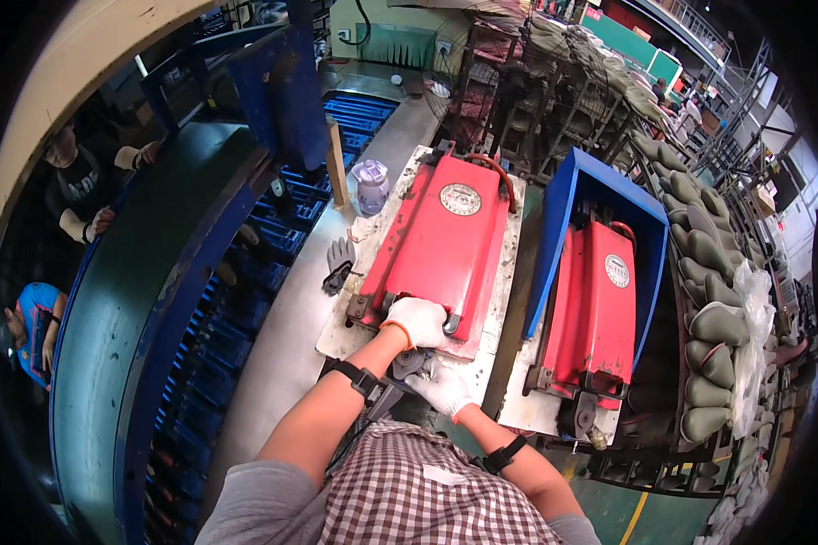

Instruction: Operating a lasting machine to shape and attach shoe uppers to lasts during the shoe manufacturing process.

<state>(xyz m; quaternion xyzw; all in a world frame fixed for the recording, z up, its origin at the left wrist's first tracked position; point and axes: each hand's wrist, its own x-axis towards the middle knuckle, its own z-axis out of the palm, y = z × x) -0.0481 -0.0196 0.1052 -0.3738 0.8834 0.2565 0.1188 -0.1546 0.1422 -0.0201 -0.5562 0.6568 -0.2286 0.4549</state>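
A red metal lid (450,222) with a round white label covers the machine in front of me. My left hand (415,322), in a white glove, is closed round the dark handle at the lid's near edge; its fingers partly hide the handle. Just below, my right hand (443,391), gloved too, has its thumb and fingers apart beside a round grey part (408,364) at the machine's front. Whether it touches that part is hard to tell. Under the lid lies a pale, stained base plate (491,338).
On the right stands a second red machine (595,300) inside a blue hood (650,218). A grey glove (340,263) and a lidded jar (371,186) lie left, by a blue roller conveyor (359,111). Racks of olive boot-like shapes (707,363) line the right. Two people are at far left.
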